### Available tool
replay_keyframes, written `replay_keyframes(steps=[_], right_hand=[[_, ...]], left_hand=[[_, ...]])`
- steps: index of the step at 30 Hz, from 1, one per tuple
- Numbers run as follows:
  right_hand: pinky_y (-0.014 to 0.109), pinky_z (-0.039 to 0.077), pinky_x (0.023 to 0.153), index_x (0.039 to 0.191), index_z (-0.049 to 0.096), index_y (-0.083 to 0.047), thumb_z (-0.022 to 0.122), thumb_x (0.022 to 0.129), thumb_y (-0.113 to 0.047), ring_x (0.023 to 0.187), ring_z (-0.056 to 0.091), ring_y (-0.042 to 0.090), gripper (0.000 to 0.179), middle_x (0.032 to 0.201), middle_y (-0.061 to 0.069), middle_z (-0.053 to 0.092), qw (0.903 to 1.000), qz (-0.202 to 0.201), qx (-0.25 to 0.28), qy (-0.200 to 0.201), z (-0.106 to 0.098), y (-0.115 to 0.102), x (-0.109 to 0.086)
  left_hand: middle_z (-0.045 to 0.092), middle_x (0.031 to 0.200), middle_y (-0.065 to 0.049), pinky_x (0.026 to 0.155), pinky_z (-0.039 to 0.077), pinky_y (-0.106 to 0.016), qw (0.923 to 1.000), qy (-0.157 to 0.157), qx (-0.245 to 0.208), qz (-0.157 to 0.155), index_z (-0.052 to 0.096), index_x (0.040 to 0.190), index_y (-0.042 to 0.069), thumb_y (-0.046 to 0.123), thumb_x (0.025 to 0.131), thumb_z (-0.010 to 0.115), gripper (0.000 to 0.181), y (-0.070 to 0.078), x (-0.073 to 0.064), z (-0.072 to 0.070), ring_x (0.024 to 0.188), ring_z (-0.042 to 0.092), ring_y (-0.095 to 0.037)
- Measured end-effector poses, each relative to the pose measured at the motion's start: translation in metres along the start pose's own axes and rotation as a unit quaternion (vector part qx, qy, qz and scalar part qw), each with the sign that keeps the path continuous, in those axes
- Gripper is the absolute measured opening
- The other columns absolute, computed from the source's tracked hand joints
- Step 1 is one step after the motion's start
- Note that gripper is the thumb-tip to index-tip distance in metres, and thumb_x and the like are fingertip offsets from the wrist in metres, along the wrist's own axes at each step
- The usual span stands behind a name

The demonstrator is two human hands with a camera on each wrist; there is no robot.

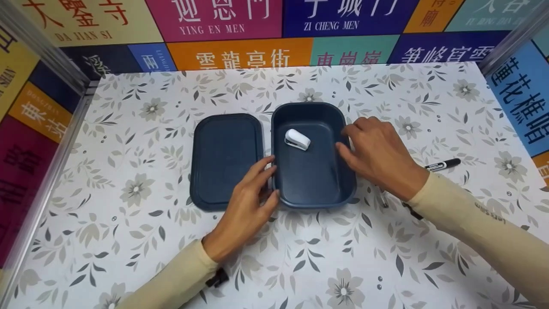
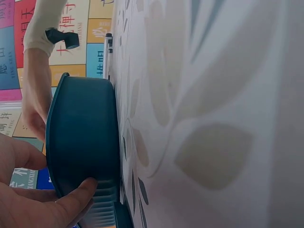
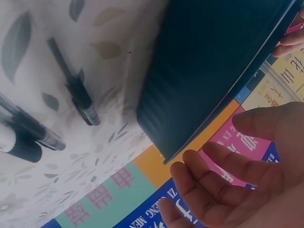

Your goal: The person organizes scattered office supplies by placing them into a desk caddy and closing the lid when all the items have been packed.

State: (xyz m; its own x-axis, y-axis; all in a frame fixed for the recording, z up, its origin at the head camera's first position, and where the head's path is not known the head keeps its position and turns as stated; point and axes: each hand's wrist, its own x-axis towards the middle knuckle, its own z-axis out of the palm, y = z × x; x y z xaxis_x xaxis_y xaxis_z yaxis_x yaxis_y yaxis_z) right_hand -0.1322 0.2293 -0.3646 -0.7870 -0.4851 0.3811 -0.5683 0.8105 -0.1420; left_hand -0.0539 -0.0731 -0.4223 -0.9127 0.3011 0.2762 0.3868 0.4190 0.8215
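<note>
A dark blue lunch box point(image 1: 317, 180) stands uncovered on the table, with a small white stapler point(image 1: 297, 139) inside. My left hand point(image 1: 246, 206) touches the left wall; in the left wrist view, one fingertip point(image 2: 88, 185) lies on the outer side and another meets the rim. At the right rim is my right hand point(image 1: 375, 148), its fingers loosely bent and nothing seen between them. The right wrist view shows the palm and fingers point(image 3: 218, 185) beside the box wall point(image 3: 199, 71). The matching lid point(image 1: 227, 159) lies flat left of the box, partly behind my left hand.
Right of the box, a black marker point(image 1: 444, 164) lies by my right wrist. A pen point(image 1: 384, 198) is partly covered by the forearm; the right wrist view shows two slim pens, one of them a dark pen point(image 3: 76, 90). Printed panels point(image 1: 240, 51) border the table.
</note>
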Motion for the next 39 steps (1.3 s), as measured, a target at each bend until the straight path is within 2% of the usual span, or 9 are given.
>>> replay_keyframes(steps=[7, 13, 19, 23, 30, 35, 39], right_hand=[[0.060, 0.052, 0.072, 0.105, 0.077, 0.007, 0.078, 0.099, -0.017, 0.085, 0.066, 0.048, 0.025, 0.093, 0.023, 0.073, 0.9998, 0.009, 0.012, 0.009, -0.001, 0.004, -0.012], [0.061, 0.052, 0.074, 0.105, 0.076, 0.009, 0.078, 0.098, -0.016, 0.086, 0.067, 0.050, 0.026, 0.093, 0.025, 0.075, 0.9998, 0.011, 0.017, 0.007, 0.000, 0.009, -0.023], [0.059, 0.052, 0.072, 0.103, 0.076, 0.007, 0.078, 0.099, -0.017, 0.082, 0.066, 0.048, 0.024, 0.091, 0.023, 0.074, 0.9996, 0.021, 0.017, 0.005, -0.001, 0.014, -0.033], [0.060, 0.053, 0.071, 0.104, 0.076, 0.006, 0.077, 0.102, -0.020, 0.084, 0.067, 0.047, 0.026, 0.093, 0.023, 0.074, 0.9989, 0.042, 0.014, -0.014, -0.003, 0.015, -0.037], [0.062, 0.055, 0.067, 0.109, 0.076, 0.000, 0.070, 0.109, -0.027, 0.084, 0.068, 0.040, 0.028, 0.097, 0.018, 0.071, 0.9920, 0.107, 0.019, -0.064, -0.006, 0.014, -0.043], [0.066, 0.056, 0.067, 0.113, 0.075, 0.002, 0.066, 0.109, -0.024, 0.086, 0.070, 0.043, 0.028, 0.099, 0.021, 0.071, 0.9890, 0.114, 0.026, -0.090, -0.004, 0.018, -0.047], [0.064, 0.055, 0.064, 0.110, 0.075, 0.003, 0.068, 0.105, -0.021, 0.083, 0.069, 0.042, 0.025, 0.094, 0.020, 0.071, 0.9880, 0.111, 0.025, -0.104, 0.000, 0.023, -0.051]], left_hand=[[0.049, 0.167, -0.016, 0.084, 0.062, -0.037, 1.0000, 0.003, 0.002, -0.001, 0.060, 0.149, -0.012, 0.001, 0.101, 0.071, 0.051, -0.001, -0.001, -0.001, 0.112, 0.066, -0.024], [0.049, 0.167, -0.017, 0.087, 0.063, -0.035, 1.0000, -0.001, -0.005, -0.006, 0.059, 0.150, -0.012, 0.001, 0.101, 0.070, 0.052, -0.001, -0.002, -0.001, 0.125, 0.063, -0.022], [0.049, 0.168, -0.014, 0.079, 0.057, -0.028, 1.0000, -0.002, 0.004, -0.004, 0.059, 0.151, -0.011, 0.002, 0.101, 0.070, 0.052, -0.001, -0.001, -0.001, 0.093, 0.063, -0.014], [0.049, 0.168, -0.014, 0.077, 0.055, -0.026, 1.0000, -0.002, 0.006, -0.002, 0.059, 0.151, -0.011, 0.002, 0.101, 0.070, 0.052, -0.001, 0.000, -0.001, 0.086, 0.060, -0.012], [0.049, 0.167, -0.016, 0.081, 0.060, -0.031, 1.0000, -0.001, -0.002, 0.007, 0.059, 0.150, -0.013, 0.000, 0.101, 0.068, 0.051, -0.001, 0.000, -0.001, 0.099, 0.066, -0.020], [0.050, 0.166, -0.015, 0.080, 0.060, -0.033, 0.9998, 0.006, -0.001, 0.018, 0.060, 0.149, -0.012, 0.000, 0.101, 0.068, 0.050, -0.003, -0.001, -0.001, 0.093, 0.065, -0.020], [0.051, 0.166, -0.015, 0.079, 0.060, -0.034, 0.9998, 0.009, 0.003, 0.020, 0.060, 0.148, -0.012, 0.000, 0.100, 0.069, 0.051, -0.002, 0.000, 0.000, 0.091, 0.065, -0.019]])
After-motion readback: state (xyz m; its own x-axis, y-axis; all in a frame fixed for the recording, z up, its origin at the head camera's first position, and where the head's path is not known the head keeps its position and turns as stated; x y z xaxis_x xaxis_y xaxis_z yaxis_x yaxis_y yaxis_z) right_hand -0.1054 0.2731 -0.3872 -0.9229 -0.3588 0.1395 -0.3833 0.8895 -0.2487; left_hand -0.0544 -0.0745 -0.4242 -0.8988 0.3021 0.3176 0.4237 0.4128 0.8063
